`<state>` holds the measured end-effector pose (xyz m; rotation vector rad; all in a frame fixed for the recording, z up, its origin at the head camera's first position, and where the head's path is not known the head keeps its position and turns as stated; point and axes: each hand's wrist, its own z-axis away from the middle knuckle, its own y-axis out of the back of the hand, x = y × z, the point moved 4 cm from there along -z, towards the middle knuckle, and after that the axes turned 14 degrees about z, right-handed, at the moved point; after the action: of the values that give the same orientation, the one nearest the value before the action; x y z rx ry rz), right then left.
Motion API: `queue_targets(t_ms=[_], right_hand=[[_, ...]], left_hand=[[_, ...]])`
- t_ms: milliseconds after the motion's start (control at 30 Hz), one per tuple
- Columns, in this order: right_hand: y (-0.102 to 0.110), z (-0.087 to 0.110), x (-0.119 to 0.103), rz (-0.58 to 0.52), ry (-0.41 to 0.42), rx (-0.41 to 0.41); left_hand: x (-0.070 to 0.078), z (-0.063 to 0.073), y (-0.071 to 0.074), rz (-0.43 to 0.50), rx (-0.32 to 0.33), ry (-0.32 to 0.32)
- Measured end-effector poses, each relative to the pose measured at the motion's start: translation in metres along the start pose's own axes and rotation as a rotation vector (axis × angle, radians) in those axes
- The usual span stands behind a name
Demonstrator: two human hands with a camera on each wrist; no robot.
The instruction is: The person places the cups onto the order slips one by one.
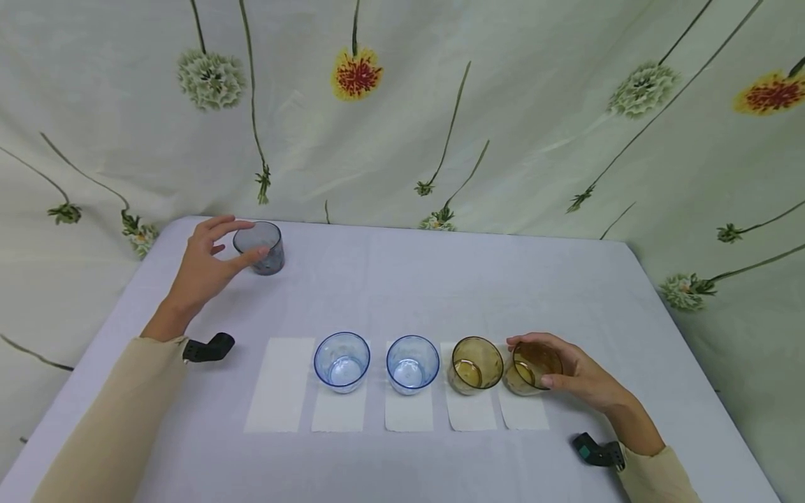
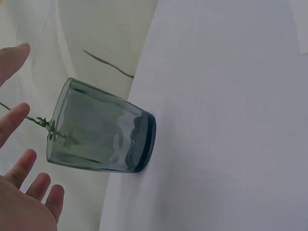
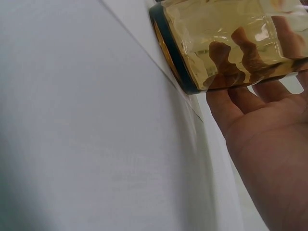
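At the back left of the table, a grey-blue glass tumbler (image 1: 270, 257) stands upright. My left hand (image 1: 204, 265) reaches around its left side; in the left wrist view the fingers (image 2: 21, 168) are spread and apart from the glass (image 2: 101, 132). On the right, my right hand (image 1: 585, 377) holds an amber tumbler (image 1: 520, 376) at the rightmost paper card, thumb in front and fingers behind. The right wrist view shows those fingers through the amber glass (image 3: 197, 29). Just left of it stands another amber tumbler (image 1: 467, 381).
Two blue-rimmed clear tumblers, the left one (image 1: 342, 377) and the right one (image 1: 411, 381), stand on white cards in the same row. The leftmost card (image 1: 279, 384) bears no glass. A flowered cloth (image 1: 534, 105) hangs behind the table (image 1: 402, 468).
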<state>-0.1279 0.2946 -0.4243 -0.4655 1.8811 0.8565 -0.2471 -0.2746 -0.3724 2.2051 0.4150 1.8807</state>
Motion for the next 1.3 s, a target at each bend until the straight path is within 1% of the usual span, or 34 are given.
queue_targets(t_ms=[133,333,467,667,833,1033,1133,1300], right_hand=[[0.0,0.0,-0.001,-0.003,0.006,-0.001],[0.0,-0.001,-0.001,-0.003,0.022,-0.004],[0.0,-0.001,0.0,-0.007,0.02,-0.004],[0.0,-0.001,0.0,-0.01,0.014,-0.006],[0.0,0.0,-0.001,-0.004,0.013,-0.004],[0.0,0.0,-0.001,0.002,0.008,-0.002],[0.0,-0.001,0.0,-0.015,0.006,-0.001],[0.0,-0.001,0.0,-0.025,0.026,-0.009]], left_hand=[[-0.004,-0.002,0.001,0.009,-0.004,0.024],[-0.011,-0.005,0.0,0.013,-0.027,0.05],[-0.017,-0.007,0.001,0.039,-0.031,0.061],[-0.018,-0.009,0.0,0.09,-0.042,0.081],[-0.02,-0.009,-0.003,0.11,-0.048,0.09],[-0.025,-0.01,-0.006,0.116,-0.055,0.096],[-0.025,-0.01,-0.006,0.109,-0.055,0.097],[-0.026,-0.011,-0.008,0.115,-0.058,0.115]])
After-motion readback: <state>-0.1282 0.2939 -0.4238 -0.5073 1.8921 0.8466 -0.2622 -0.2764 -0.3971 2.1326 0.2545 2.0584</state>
